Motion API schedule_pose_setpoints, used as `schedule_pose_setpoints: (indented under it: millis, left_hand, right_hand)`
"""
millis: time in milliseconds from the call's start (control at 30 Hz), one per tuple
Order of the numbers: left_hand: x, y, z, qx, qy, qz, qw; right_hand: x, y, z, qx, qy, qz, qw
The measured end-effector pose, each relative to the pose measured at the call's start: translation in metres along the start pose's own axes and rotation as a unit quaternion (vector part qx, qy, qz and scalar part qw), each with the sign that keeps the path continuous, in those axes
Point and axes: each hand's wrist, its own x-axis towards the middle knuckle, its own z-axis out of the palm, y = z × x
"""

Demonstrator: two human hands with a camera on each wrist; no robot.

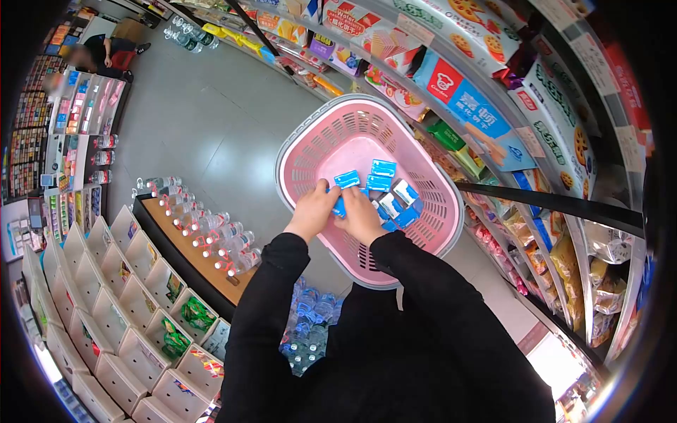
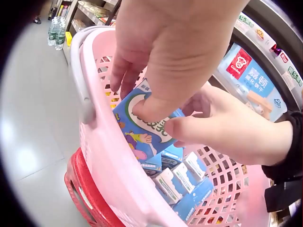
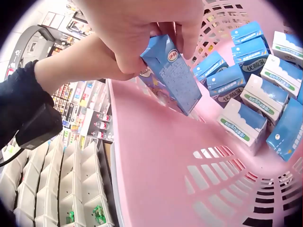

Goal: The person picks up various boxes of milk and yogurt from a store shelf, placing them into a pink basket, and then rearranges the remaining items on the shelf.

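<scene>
While hands (image 1: 314, 213) grip one carton (image 3: 178, 81), basket (image 1: 355, 150) beneath, shelves (image 1: 557, 203) alongside

Your left hand (image 1: 314, 211) and right hand (image 1: 360, 217) close together, both gripping, black-sleeved left arm (image 1: 266, 303) and right arm (image 1: 448, 289) extended forward

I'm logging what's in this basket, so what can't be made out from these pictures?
- Full front lettering on the held carton: left wrist view, partly covered by the left hand.
- Smallest side print on that carton: right wrist view, too small.
- Far end of the lower-right blue carton: right wrist view, cut off by the right edge.
- Basket floor behind the right hand: head view, hidden by it.
</scene>
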Motion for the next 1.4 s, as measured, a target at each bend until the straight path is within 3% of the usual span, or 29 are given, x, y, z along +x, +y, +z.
schedule_pose_setpoints:
  millis: [100,167,300,367,567,633,867,933,1033,1133,1267,1400]
  left_hand:
    - [0.01,-0.001,0.006,-0.024,0.04,0.008,0.999]
    - [0.015,0.001,0.002,-0.013,-0.019,0.029,0.999]
    - [0.021,-0.002,0.01,0.009,-0.036,0.042,0.998]
    - [0.021,-0.008,0.012,-0.003,-0.012,0.028,1.0]
    - [0.023,-0.015,-0.001,0.006,-0.055,0.03,0.998]
    - [0.024,-0.019,0.005,0.0,-0.102,0.008,0.995]
    - [0.022,-0.032,0.046,-0.047,-0.095,-0.027,0.994]
    - [0.023,-0.037,0.057,-0.074,-0.124,-0.074,0.987]
    - [0.032,-0.041,0.066,-0.081,-0.17,-0.11,0.976]
    - [0.046,-0.037,0.057,-0.083,-0.22,-0.119,0.965]
    - [0.048,-0.047,0.07,-0.108,-0.189,-0.124,0.968]
    - [0.043,-0.052,0.068,-0.144,-0.214,-0.1,0.961]
  right_hand:
    - [-0.001,0.004,-0.004,0.035,0.012,0.043,0.998]
    - [-0.005,0.007,-0.005,0.019,0.028,0.028,0.999]
    - [-0.003,0.016,0.004,0.006,0.01,0.047,0.999]
    - [0.004,0.01,0.014,0.04,0.055,0.037,0.997]
    - [0.008,-0.002,0.013,0.039,0.023,0.074,0.996]
    - [0.009,0.001,0.018,0.007,0.022,0.073,0.997]
    - [0.014,0.009,0.04,-0.038,-0.004,0.128,0.991]
    - [0.019,0.011,0.05,-0.065,-0.016,0.149,0.987]
    - [0.024,0.015,0.062,-0.112,0.051,0.122,0.985]
    - [0.021,0.016,0.06,-0.1,0.05,0.126,0.986]
    - [0.012,0.011,0.057,-0.075,0.095,0.142,0.982]
    - [0.013,0.017,0.076,-0.151,0.108,0.162,0.969]
